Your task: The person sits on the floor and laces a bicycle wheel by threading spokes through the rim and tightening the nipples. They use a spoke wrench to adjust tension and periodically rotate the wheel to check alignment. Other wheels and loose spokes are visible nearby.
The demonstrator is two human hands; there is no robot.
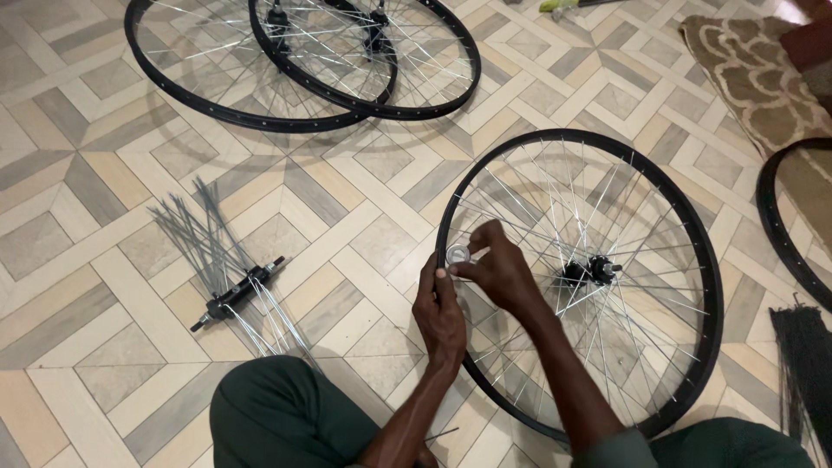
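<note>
A black bicycle wheel rim (693, 251) with silver spokes and a black hub (591, 270) lies flat on the tiled floor in front of me. My left hand (440, 314) grips the rim's left edge from outside. My right hand (501, 267) reaches over the rim beside it and pinches a small round silver tool (457, 255) against the rim. Both hands touch at the rim's left side.
Two finished black wheels (303, 61) overlap at the top. A loose hub with a fan of spokes (234, 290) lies to the left. Another rim (784, 234) and a bundle of dark spokes (806, 364) sit at right, near a patterned rug (754, 69). My green-trousered knees (277, 416) frame the bottom.
</note>
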